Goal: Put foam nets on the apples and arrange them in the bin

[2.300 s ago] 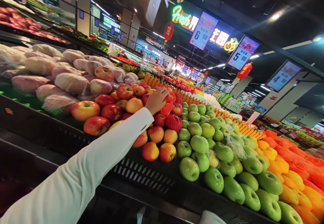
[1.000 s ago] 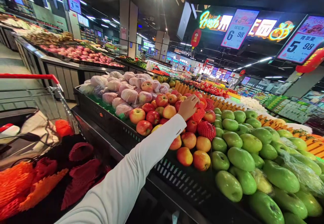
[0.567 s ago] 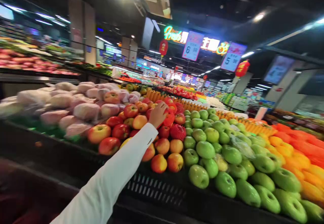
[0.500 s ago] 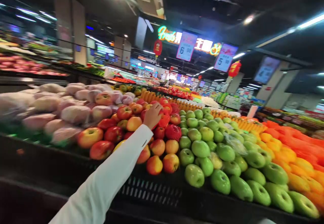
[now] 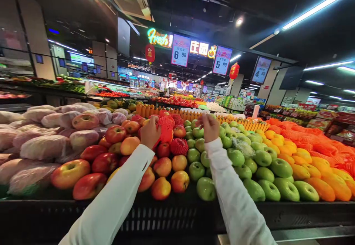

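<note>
Lit price signs hang in a dim market hall, behind a display surface heaped with fruit. At far left lie wrapped fruits, then red apples. Beside these, the left hand has its fingers curled at a red foam net among the apples; whether it grips the net cannot be told. Handling that net looks like the step in hand; the next move seems to call for a light touch that leaves neighbouring apples unrolled. Further right, the right hand is over green apples, fingers loosely bent, nothing seen in it. Oranges and orange netting follow. Fruit crowds to the dark front edge; free room lies above, between the hands.
</note>
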